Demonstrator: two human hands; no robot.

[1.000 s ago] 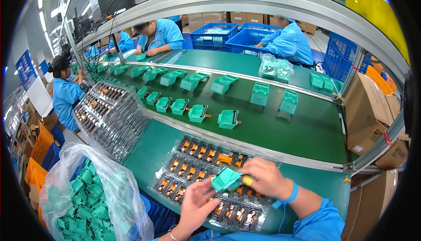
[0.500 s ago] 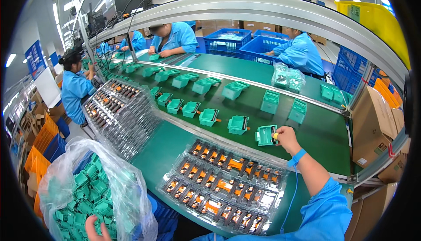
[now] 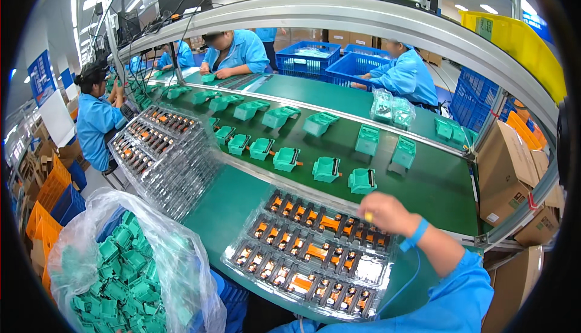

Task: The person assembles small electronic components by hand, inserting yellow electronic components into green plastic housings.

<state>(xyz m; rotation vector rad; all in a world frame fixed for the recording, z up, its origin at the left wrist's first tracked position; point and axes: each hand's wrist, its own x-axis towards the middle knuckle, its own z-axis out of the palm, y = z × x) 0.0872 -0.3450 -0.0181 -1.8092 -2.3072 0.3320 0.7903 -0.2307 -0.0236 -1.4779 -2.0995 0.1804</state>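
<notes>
My right hand (image 3: 389, 214), with a yellow cover on one finger and a blue wrist strap (image 3: 414, 232), hovers at the far right corner of a clear plastic tray (image 3: 242, 254). Motion smears its fingers, so their grip is unclear. Rows of small orange-and-black parts (image 3: 316, 250) fill most of the tray's pockets. Just beyond the hand, a green plastic housing (image 3: 362, 180) with a dark piece in it sits on the green belt (image 3: 445, 194). Its neighbour, another green housing (image 3: 325, 169), stands to the left. My left hand is out of view.
A clear bag (image 3: 196, 260) of loose green housings stands at lower left. Behind it rises a tall stack of filled trays (image 3: 172, 163). A metal rail (image 3: 339, 15) arches overhead. Cardboard boxes (image 3: 511, 172) flank the right end. Co-workers (image 3: 233, 54) sit across the belt.
My right hand has left the green housing on the belt and come nearer to the tray's far right corner. My left hand has dropped out of view by the bag. The view has shifted slightly.
</notes>
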